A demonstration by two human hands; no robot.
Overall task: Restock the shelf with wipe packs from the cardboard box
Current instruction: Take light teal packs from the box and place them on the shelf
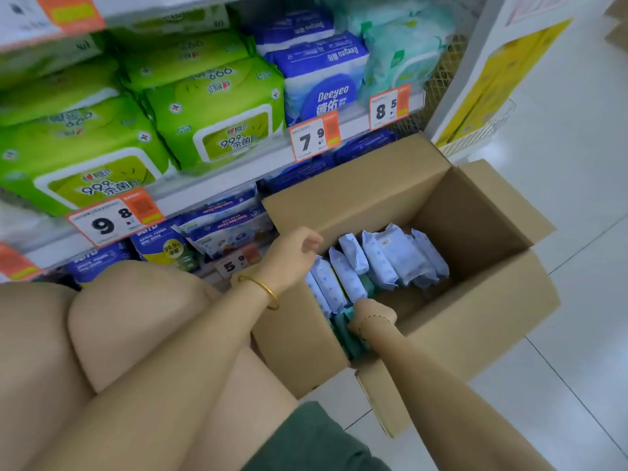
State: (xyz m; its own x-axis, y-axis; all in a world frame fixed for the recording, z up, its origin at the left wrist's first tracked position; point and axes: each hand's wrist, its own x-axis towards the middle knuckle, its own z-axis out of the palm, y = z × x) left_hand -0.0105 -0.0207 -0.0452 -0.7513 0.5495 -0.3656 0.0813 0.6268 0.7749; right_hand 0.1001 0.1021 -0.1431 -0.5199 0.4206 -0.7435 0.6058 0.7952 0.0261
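step: picking from cardboard box point(482, 321) | right hand point(372, 319) grip reaches down among teal packs, fingers hidden, cannot tell its hold | left hand point(294, 251) loosely curled, empty, above pale-blue wipe packs point(384, 263) | next: lift pack, carry left to shelf point(217, 188)

White tiled floor point(560, 232), bearing an open cardboard box point(458, 311) just beside the shelf point(217, 185). On the shelf boards: green wipe packs point(217, 110) at left, blue-and-white packs point(319, 83) in the middle, pale teal packs point(397, 52) at right.
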